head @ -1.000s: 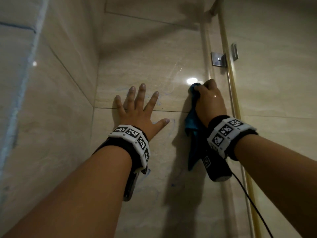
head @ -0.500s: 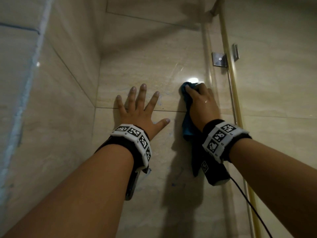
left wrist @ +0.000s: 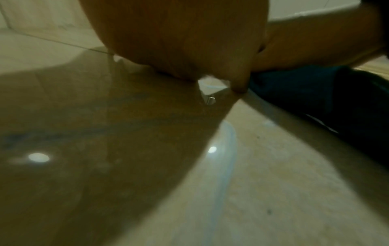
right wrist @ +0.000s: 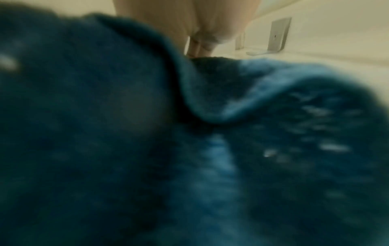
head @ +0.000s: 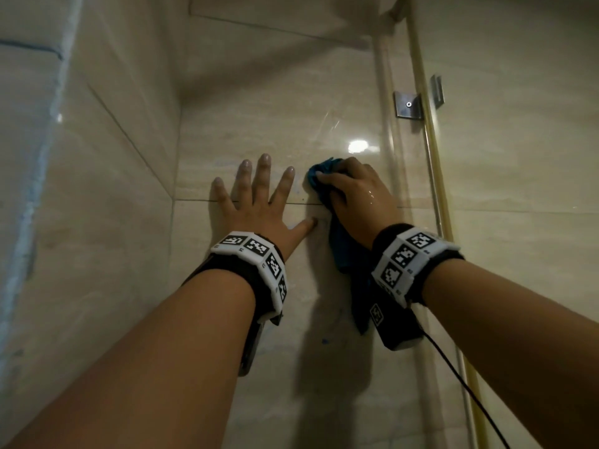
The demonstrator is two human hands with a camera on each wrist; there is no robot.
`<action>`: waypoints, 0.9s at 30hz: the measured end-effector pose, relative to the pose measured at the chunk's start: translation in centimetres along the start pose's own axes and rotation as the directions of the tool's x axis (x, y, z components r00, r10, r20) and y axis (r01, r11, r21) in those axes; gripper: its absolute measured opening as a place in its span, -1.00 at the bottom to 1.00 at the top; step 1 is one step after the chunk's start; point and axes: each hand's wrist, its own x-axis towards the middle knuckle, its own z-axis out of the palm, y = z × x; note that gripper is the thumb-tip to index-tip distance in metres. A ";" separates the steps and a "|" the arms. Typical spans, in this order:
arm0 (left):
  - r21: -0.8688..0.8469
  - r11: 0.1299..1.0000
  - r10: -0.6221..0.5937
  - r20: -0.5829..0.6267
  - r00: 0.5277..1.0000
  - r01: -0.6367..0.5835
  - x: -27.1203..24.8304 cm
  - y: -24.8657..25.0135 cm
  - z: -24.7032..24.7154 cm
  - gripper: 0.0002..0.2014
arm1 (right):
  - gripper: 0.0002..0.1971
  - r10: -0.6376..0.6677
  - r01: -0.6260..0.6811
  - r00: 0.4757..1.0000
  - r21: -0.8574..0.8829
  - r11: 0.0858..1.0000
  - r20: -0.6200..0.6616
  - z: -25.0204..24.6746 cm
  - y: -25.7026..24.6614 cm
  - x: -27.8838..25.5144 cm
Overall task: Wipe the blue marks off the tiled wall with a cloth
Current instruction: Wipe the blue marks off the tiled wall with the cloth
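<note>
Cloth sat bunched in the gripping right hand, pressed to the tiled wall just beside the flat, spread left hand, whose palm probably hid faint blue marks that a hasty pass could miss.

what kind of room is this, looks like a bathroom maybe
Probably a bathroom or shower stall: large glossy beige wall tiles meeting in a corner, a glass panel with a brass-coloured edge strip, and a metal bracket fixing it to the wall.
</note>
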 end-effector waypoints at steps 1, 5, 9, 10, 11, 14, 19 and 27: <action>0.001 1.000 0.000 0.005 1.000 0.000 -0.1 0.0 0.0 -0.14 | -0.67 0.009 -0.009 1.000 0.000 1.000 -0.016 -0.1 0.3 -0.5; -0.014 1.000 0.005 0.005 1.000 -0.004 -0.3 0.2 0.0 -0.15 | -0.69 0.113 -0.113 0.992 0.012 0.994 -0.055 -0.6 2.1 -1.5; -0.022 1.000 0.004 -0.002 1.000 -0.004 -0.3 0.2 0.1 -0.15 | -0.72 0.294 -0.281 0.952 0.142 0.949 -0.081 -0.7 2.8 -0.3; -0.023 1.000 0.002 -0.002 1.000 -0.002 -0.3 0.3 0.1 -0.15 | -0.72 0.277 -0.267 0.957 0.104 0.958 -0.089 -0.6 2.7 0.0; -0.024 1.000 -0.001 -0.003 1.000 0.001 -0.3 0.3 0.2 -0.15 | -0.74 0.248 -0.240 0.963 0.084 0.967 -0.108 -0.4 2.7 0.4; -0.025 1.000 -0.002 -0.005 1.000 0.002 -0.2 0.3 0.3 -0.16 | -0.76 0.173 -0.168 0.972 0.040 0.985 -0.157 -0.3 2.0 1.7; -0.018 1.000 -0.024 -0.018 1.000 0.024 -0.1 0.3 0.6 -0.16 | -0.62 -0.011 0.023 0.983 0.061 0.998 -0.184 1.0 0.2 2.1; -0.034 0.999 -0.030 -0.026 0.999 0.029 -0.5 0.4 0.8 -0.18 | -0.72 0.012 -0.005 0.982 0.040 0.999 -0.190 1.6 2.0 -0.8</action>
